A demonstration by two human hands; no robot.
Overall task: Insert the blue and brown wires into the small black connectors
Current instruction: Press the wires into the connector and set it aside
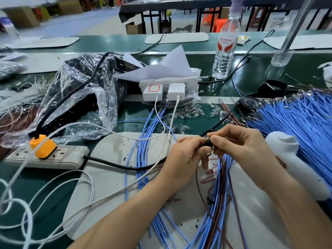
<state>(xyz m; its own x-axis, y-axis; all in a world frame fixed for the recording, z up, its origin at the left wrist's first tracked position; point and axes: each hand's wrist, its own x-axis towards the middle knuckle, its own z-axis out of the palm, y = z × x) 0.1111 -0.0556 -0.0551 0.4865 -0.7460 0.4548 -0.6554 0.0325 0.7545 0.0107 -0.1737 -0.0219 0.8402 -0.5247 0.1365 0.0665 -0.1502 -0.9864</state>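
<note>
My left hand and my right hand meet above the grey work mat. Both pinch a small black connector between the fingertips; it is mostly hidden. A bundle of blue and brown wires hangs from under the hands toward the near edge. A big heap of loose blue wires lies at the right. Several brown wires lie beyond the hands. Small clear connectors are scattered on the green table.
A power strip with an orange plug sits at the left, white cables looping off it. Two white chargers stand at centre, beside a crumpled plastic bag. A water bottle stands behind. A white tool lies right.
</note>
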